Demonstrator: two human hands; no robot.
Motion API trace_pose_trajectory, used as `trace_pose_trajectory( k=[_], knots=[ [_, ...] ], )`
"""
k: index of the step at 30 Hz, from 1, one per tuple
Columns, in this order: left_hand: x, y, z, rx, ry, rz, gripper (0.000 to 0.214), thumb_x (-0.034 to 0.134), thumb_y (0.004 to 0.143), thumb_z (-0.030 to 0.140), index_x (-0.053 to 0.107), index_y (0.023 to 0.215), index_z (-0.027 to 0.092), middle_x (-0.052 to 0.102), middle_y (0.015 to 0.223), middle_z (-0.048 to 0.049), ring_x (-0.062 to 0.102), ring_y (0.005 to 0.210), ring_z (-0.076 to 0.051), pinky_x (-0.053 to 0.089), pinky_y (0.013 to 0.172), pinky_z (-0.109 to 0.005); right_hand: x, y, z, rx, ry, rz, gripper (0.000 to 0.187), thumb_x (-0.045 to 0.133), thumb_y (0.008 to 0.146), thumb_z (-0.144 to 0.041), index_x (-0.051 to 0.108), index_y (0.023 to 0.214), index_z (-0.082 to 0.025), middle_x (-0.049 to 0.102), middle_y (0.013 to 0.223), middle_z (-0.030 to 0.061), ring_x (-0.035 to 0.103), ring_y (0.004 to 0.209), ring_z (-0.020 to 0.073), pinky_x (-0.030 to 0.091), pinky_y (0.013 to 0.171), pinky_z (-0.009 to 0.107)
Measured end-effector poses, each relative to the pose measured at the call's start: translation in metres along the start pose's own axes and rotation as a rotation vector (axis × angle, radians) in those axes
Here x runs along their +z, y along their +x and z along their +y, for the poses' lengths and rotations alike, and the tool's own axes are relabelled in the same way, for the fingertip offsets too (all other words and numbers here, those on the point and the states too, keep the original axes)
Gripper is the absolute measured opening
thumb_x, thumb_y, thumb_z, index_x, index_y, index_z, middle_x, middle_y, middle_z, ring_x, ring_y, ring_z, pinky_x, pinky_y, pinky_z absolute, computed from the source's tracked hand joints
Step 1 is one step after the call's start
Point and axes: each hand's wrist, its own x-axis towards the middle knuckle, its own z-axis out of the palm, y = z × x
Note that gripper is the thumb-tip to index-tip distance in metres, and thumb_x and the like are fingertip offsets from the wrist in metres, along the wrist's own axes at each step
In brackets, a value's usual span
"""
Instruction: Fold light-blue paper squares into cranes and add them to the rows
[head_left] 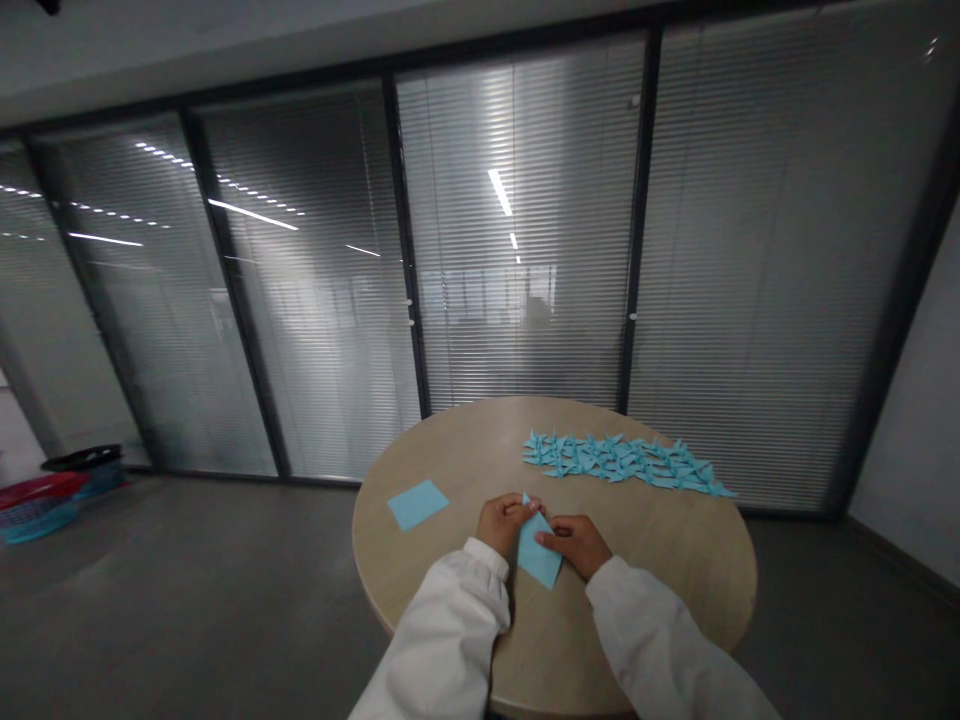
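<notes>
On the round wooden table [675, 560] lies a light blue folded paper [538, 555], partly creased into a pointed shape. My left hand [501, 520] pinches its upper tip with curled fingers. My right hand [576, 543] presses down on its right edge, fingers closed against the sheet. Both arms wear white sleeves. A flat stack of blue square paper [418, 503] rests to the left of my hands. Several finished blue paper cranes [622, 460] are laid out in rows at the far right of the table.
Glass walls with closed blinds [525, 250] stand behind the table. Red and blue baskets [45, 500] and a dark basket sit on the grey floor at far left. A white wall rises at the right.
</notes>
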Motion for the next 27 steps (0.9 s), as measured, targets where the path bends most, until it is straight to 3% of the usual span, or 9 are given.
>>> trace_pose_trajectory(
  k=[6, 17, 27],
  knots=[
    [0.002, -0.003, 0.004, -0.005, -0.028, -0.014, 0.028, 0.071, 0.052, 0.035, 0.065, 0.063, 0.01, 0.066, 0.061, -0.0059, 0.056, 0.051, -0.014, 0.042, 0.049, -0.023, -0.001, 0.001, 0.002, -0.005, -0.008, -0.018, 0.033, 0.068, 0.053, -0.044, 0.061, 0.058, -0.012, 0.057, 0.052, -0.0013, 0.05, 0.05, 0.0122, 0.036, 0.049, 0.023],
    [0.002, -0.004, 0.009, 0.055, 0.017, 0.088, 0.027, 0.067, 0.056, 0.038, 0.065, 0.056, 0.011, 0.063, 0.054, -0.0038, 0.054, 0.049, -0.013, 0.041, 0.047, -0.022, -0.002, 0.001, 0.003, -0.02, -0.088, -0.053, 0.034, 0.066, 0.055, -0.045, 0.061, 0.058, -0.011, 0.051, 0.048, -0.0035, 0.044, 0.046, 0.0096, 0.031, 0.045, 0.02],
    [-0.004, 0.003, 0.001, 0.034, 0.049, 0.108, 0.034, 0.064, 0.057, 0.045, 0.063, 0.057, 0.011, 0.063, 0.054, -0.0043, 0.058, 0.05, -0.016, 0.043, 0.049, -0.025, -0.001, 0.001, 0.005, -0.004, -0.143, -0.072, 0.034, 0.067, 0.052, -0.045, 0.058, 0.051, -0.013, 0.046, 0.044, -0.0051, 0.039, 0.044, 0.0083, 0.027, 0.044, 0.02]
  ],
)
